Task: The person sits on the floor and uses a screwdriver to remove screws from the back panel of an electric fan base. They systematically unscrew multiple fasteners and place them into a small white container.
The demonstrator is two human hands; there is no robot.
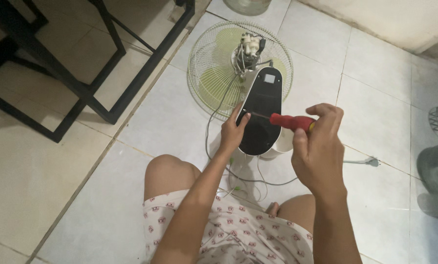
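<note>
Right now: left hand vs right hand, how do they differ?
The left hand rests on the edge of the black fan base and holds no tool; the right hand grips a red-handled screwdriver. The left hand lies fairly flat; the right hand is curled shut. Both are bare and work at the same base.

— What colours are being shown on the fan?

— Pale green blades [214, 78] are being seen behind a white wire grille [199, 49]; the oval panel [260, 117] is being shown in glossy black, rimmed in white.

— And the screwdriver [290, 121]?

— A red handle with a yellow band is being displayed.

— The rest?

— Shorts [229, 230] are being shown in white with small pink motifs, the floor tiles [155, 127] in off-white, the table frame [106, 68] in black.
</note>
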